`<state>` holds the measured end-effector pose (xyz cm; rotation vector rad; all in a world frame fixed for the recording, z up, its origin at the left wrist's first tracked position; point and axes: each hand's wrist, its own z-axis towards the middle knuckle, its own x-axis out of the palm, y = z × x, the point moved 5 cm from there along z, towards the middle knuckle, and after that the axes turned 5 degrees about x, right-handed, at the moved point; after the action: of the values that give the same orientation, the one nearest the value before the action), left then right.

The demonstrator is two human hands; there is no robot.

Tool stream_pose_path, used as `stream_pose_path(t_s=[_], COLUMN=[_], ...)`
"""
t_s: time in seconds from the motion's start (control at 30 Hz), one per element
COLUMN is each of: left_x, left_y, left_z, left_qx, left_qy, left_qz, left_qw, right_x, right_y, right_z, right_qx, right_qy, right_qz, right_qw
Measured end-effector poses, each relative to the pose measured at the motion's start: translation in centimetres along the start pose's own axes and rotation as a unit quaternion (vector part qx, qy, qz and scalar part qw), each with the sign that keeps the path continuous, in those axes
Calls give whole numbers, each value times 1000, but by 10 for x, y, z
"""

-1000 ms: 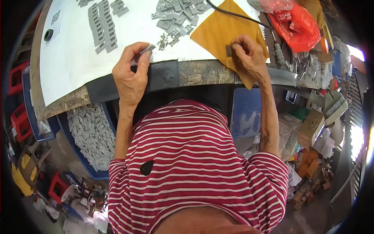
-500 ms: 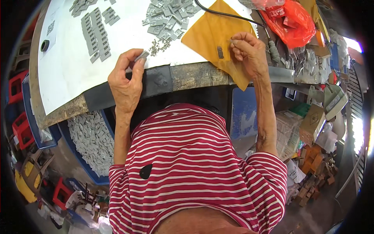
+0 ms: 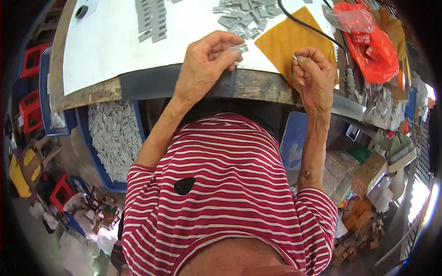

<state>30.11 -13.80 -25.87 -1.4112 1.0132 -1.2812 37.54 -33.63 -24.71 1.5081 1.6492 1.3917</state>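
My left hand (image 3: 209,62) is above the near edge of the white-covered table, closed with a small flat grey plastic piece (image 3: 242,48) pinched between thumb and fingertips. To its right, my right hand (image 3: 315,76) is over the orange-brown sheet (image 3: 281,39). Its thumb and forefinger are pinched together around something tiny and pale (image 3: 295,57), too small to name. Beyond the left hand lies a loose heap of similar grey pieces (image 3: 239,16). Farther left, more grey pieces (image 3: 152,20) are lined up in two columns.
A black cable (image 3: 306,25) crosses the sheet's far side. Red plastic bags (image 3: 375,53) lie at the table's right. Below the table's left edge stands a blue bin (image 3: 96,152) full of grey pieces. A black ring (image 3: 81,11) rests at the far left.
The view has shifted, so the table appears farther right and higher. My left hand, still holding the grey piece, has come closer to my right hand. The small brassy bits no longer show.
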Motion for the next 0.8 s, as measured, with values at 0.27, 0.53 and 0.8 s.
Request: stream_pose_path(t_s=[0.27,0.53,0.8], left_x=[1,2,0], left_y=[0,0,2], left_z=[1,3,5], left_qx=[14,17,11], left_qy=[12,7,1], left_qz=[70,32,11], left_qw=[997,999,1000], right_x=[44,57,58], right_y=[-15,-17,-15], right_z=[7,10,8], right_qx=[-9,-10,-23], right_qy=[32,58,54], right_qz=[-11,-69,-34], right_qw=[999,996,998])
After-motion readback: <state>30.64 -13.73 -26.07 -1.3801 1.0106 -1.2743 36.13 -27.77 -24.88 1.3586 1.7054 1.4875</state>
